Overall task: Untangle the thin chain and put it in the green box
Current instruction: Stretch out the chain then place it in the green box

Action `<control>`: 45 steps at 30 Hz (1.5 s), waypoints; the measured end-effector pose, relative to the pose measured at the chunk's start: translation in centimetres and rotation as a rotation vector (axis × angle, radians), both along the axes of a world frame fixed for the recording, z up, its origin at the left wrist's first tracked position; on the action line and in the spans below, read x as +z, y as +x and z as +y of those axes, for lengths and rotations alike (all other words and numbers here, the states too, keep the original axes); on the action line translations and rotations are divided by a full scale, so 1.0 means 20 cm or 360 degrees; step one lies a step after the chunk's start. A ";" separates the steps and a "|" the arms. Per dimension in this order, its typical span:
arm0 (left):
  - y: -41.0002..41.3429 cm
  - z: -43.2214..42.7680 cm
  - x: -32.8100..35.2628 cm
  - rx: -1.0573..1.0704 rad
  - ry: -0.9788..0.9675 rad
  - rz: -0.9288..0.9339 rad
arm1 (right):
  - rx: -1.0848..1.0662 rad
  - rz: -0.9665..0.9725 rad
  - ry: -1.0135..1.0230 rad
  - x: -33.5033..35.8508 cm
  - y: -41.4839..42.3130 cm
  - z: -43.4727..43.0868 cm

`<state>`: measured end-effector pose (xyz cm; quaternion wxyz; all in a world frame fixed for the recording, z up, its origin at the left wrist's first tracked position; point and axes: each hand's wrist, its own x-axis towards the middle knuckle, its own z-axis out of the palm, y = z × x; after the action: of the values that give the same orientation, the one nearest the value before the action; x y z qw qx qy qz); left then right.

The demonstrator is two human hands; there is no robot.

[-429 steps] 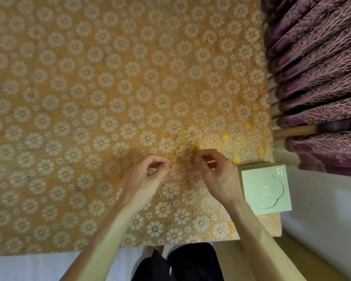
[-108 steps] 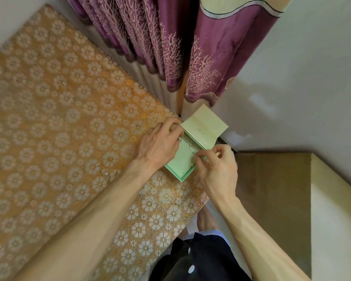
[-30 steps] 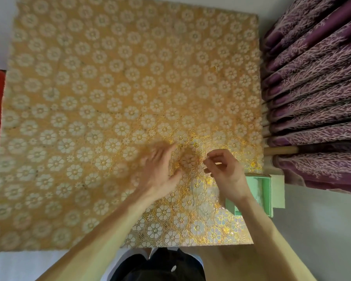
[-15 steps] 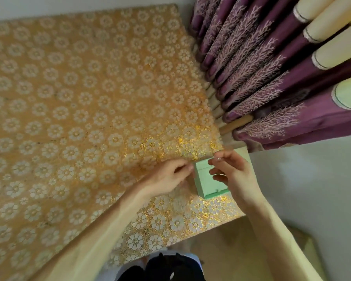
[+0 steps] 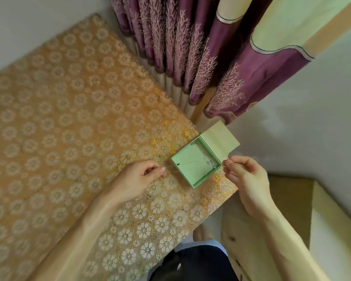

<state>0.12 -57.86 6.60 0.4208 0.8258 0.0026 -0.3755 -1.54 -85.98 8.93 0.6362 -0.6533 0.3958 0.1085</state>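
The green box point(image 5: 188, 173) lies open at the table's right edge, its pale lid point(image 5: 221, 139) folded back to the upper right. A thin silvery chain point(image 5: 193, 162) stretches across the box's inside, with a small bunch of it near the box's right wall. My left hand point(image 5: 139, 178) is just left of the box and pinches one end of the chain between thumb and fingertips. My right hand point(image 5: 244, 175) is at the box's right corner and pinches the other end.
The table wears a gold cloth with white flowers point(image 5: 69, 128). Purple curtains point(image 5: 190, 57) hang beyond the table's far right edge. A beige stepped surface point(image 5: 292, 209) lies below on the right, and my dark-clothed lap point(image 5: 195, 262) is at the bottom.
The box now shows fully open with the chain drawn across it. My hands have spread apart to either side of the box, and the view has swung right.
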 end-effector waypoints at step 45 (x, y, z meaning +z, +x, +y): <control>0.23 -0.41 -0.08 -0.0628 0.0528 -0.0384 | 0.0130 -0.0162 -0.0213 0.16 -0.34 -0.24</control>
<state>4.71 -65.99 5.03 0.1961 0.9066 -0.1469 -0.3435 -8.42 -90.77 12.18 0.6054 -0.7146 0.3424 0.0744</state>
